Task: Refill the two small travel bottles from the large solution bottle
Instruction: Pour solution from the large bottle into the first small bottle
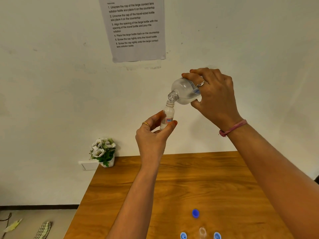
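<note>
The right hand (214, 95) grips the big bottle (185, 91), tipped mouth-down above the wooden table (215, 180). Its open neck meets the mouth of a small bottle (167, 116), held nearly upright, pinched between thumb and fingers of the left hand (151, 133). On the table's near edge lie a dark blue cap (195, 213), two lighter blue caps (183, 235) and a second clear small bottle (202, 232). A flowerpot (103, 151) sits at the table's far left corner.
</note>
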`<state>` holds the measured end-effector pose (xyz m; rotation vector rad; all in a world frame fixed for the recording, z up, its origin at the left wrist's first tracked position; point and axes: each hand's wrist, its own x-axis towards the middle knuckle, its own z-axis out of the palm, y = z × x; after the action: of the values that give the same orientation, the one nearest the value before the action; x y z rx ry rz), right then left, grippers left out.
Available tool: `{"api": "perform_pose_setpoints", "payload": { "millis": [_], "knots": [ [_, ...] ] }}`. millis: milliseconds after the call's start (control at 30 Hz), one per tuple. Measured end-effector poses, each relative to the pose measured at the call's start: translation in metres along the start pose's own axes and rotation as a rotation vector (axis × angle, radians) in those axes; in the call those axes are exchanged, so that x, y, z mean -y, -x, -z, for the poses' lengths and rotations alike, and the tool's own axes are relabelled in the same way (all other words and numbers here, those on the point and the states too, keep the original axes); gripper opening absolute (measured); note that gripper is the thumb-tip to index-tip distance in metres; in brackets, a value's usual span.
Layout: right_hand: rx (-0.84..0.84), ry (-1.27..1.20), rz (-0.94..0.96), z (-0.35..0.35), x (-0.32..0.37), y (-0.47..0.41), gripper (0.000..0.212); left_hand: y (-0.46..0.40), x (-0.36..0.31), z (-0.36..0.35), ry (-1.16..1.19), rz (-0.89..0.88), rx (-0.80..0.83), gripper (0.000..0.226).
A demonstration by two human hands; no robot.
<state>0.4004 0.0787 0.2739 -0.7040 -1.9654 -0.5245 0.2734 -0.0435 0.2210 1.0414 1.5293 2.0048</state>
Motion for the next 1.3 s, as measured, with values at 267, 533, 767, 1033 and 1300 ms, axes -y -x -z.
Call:
{"api": "perform_pose_setpoints", "payload": {
  "millis": [267, 533, 767, 1033, 1300],
  "knots": [
    [-0.005, 0.006, -0.002, 0.0018, -0.0009, 0.0007, 0.062, 0.0009, -0.0006, -0.0012, -0.001, -0.002, 0.002, 0.038],
    [-0.004, 0.008, 0.003, 0.0037, -0.0003, 0.001, 0.06, 0.002, -0.0003, -0.0022, 0.003, 0.001, 0.0, 0.04],
    [-0.023, 0.015, 0.011, 0.0066, 0.0001, 0.0006, 0.059, 0.0031, -0.0004, -0.0029, 0.002, -0.01, -0.004, 0.039],
    [-0.027, 0.015, 0.016, 0.0069, -0.0013, -0.0005, 0.06, 0.0041, -0.002, -0.0042, 0.007, -0.013, -0.008, 0.037],
    [-0.03, 0.005, 0.021, 0.0072, -0.0029, -0.0003, 0.06, 0.0053, -0.0038, -0.0058, 0.015, -0.009, -0.006, 0.036]
  ]
}}
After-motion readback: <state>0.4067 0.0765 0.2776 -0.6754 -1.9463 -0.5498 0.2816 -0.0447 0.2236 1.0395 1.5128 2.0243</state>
